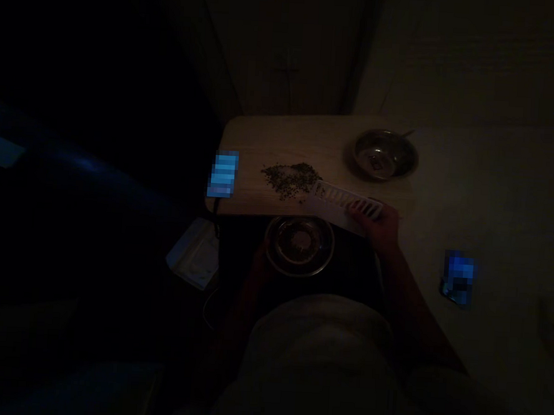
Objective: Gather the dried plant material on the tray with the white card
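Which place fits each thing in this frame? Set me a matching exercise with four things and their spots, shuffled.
Things:
1. right hand
2. dark flakes
3. far metal bowl
4. near metal bowl

Places:
A. below the near edge of the table
B. on the table, beyond the tray
C. on the slotted white tray
D. on the table, left of the tray

Pairs: 1-C, 2-D, 3-B, 4-A

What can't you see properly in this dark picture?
In the head view:
- Left hand: darkness hides its fingers and hold.
- White ridged plastic piece: the right hand covers one end.
- Lower metal bowl: shadow hides what is inside.
- Two blue patches: blurred into blocks, so unreadable.
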Demonstrator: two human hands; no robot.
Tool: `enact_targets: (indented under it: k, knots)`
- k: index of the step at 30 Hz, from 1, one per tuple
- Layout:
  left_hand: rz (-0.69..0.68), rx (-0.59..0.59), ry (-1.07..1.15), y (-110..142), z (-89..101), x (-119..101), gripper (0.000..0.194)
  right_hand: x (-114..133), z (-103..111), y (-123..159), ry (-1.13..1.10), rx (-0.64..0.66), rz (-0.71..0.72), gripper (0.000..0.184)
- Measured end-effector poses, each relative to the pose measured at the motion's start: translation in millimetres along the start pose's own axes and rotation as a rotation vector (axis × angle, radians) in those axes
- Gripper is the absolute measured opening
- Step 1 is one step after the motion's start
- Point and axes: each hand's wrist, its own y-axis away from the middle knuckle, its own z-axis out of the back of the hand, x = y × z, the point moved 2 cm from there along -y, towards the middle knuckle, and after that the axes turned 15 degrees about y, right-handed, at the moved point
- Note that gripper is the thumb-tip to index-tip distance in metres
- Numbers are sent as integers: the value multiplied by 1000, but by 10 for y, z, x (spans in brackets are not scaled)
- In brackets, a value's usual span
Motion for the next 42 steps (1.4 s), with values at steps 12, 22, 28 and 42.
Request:
enact_targets:
  k: [12,22,28,42]
  knots:
    - [4,11,23,4,-18,12,27,-66,-41,-63,-44,-160,-76,25]
    - [-47,56,13,8,-6,6,27,47,-128,-97,9,-79,17,25]
    - [3,37,26,17,-42,13,23,6,-111,-84,-18,-36,-4,28]
    - [-23,71,18,28,-60,14,28,59,-51,-92,19,-54,-4,25]
